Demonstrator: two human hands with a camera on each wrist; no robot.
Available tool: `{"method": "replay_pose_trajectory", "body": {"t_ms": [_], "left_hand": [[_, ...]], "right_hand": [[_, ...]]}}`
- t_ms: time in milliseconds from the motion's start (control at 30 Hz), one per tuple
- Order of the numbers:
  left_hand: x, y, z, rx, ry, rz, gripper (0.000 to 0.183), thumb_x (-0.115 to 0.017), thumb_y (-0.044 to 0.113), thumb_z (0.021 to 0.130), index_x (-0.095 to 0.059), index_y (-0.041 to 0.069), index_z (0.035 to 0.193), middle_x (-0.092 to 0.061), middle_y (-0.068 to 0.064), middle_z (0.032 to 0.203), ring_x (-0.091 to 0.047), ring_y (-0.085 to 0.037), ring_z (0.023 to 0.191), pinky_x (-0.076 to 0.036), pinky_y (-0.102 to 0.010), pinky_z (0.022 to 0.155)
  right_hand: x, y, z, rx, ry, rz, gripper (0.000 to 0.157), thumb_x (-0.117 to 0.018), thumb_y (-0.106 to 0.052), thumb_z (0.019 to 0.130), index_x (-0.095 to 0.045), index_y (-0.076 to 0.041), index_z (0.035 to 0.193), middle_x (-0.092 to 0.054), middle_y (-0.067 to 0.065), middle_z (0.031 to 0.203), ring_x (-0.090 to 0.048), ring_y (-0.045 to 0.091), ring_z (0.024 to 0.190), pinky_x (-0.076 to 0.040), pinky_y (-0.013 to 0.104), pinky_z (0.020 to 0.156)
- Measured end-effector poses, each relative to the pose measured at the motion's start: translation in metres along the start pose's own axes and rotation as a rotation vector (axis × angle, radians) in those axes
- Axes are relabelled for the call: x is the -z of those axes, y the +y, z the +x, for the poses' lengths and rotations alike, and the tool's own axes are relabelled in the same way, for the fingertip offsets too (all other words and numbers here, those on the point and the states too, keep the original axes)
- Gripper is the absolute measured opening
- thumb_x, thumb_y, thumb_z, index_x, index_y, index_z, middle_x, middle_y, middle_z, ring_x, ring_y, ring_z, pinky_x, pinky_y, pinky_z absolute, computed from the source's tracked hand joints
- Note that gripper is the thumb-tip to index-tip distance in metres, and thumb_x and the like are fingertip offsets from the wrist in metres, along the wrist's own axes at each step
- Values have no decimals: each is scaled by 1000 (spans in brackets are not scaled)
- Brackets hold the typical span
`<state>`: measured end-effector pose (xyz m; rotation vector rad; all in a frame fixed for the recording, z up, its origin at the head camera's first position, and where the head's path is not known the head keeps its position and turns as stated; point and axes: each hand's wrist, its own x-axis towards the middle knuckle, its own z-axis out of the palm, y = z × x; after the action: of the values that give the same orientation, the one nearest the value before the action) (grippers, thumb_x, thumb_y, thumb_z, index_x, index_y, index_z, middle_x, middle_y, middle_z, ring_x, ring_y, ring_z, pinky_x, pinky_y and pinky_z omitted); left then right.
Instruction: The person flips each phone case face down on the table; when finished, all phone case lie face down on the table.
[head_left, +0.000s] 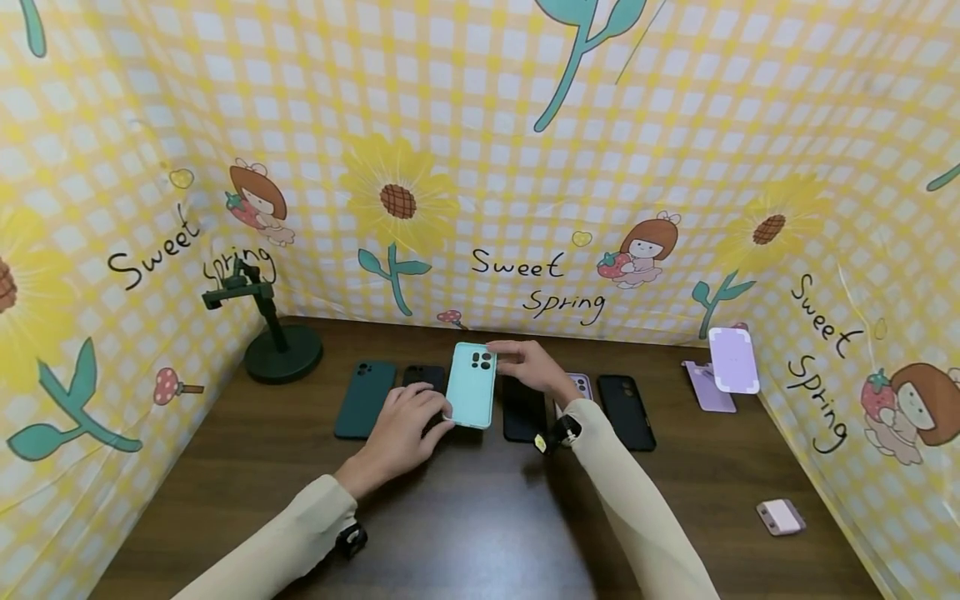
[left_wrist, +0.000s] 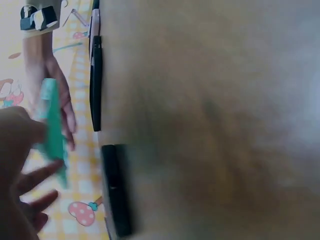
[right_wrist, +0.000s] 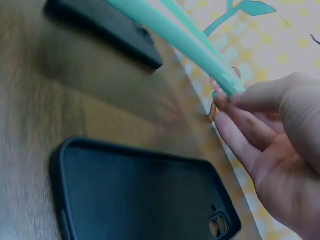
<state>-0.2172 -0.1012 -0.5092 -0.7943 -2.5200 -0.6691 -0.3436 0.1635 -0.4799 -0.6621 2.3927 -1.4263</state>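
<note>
A mint-green phone case [head_left: 470,393] is held up off the table, its camera cut-outs near the top. My left hand [head_left: 403,429] pinches its lower left corner. At the upper right corner, my right hand [head_left: 534,367] grips it between thumb and fingers; the right wrist view shows this pinch on the case's edge [right_wrist: 192,47]. Left of it lie a dark teal phone case [head_left: 365,400] and a black case [head_left: 422,375], partly behind my left hand. Under my right arm are a black case [head_left: 523,410] and a lilac case [head_left: 581,384], mostly hidden. Another black case [head_left: 628,412] lies further right.
A dark green stand [head_left: 285,354] with a jointed arm stands at the back left. On the right are a lilac folding phone stand [head_left: 733,360] and a small white charger plug [head_left: 781,517]. Yellow checked cloth [head_left: 480,183] walls the table [head_left: 480,517] at the back and sides.
</note>
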Motion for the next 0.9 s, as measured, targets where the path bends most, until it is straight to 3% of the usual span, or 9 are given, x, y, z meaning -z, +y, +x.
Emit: {"method": "replay_pose_trajectory", "body": {"t_ms": [200,467,900], "left_hand": [[2,-5,-4,41,97,-178,20,-81,28,91,-69,23,107,-72,6,114,-63,-19,115,-41,-47,94],[5,-8,-4,65,99,-298,24,-85,28,86,-70,23,105,-74,6,112,-66,-16,112,-42,-45,93],[13,-7,-3,81,91,-370,22,-84,26,88,-66,26,99,-73,7,109,-68,-19,104,-45,-44,92]], "right_hand": [[2,0,2,16,-2,292,43,-63,0,100,-60,-2,143,-58,22,147,-72,20,112,-56,45,100],[0,-2,1,7,-6,345,46,-61,1,101,-56,-3,147,-57,19,150,-72,17,112,-57,40,99],[-15,-1,7,80,-22,524,57,-55,3,103,-36,4,157,-43,24,159,-70,6,108,-58,31,92]]}}
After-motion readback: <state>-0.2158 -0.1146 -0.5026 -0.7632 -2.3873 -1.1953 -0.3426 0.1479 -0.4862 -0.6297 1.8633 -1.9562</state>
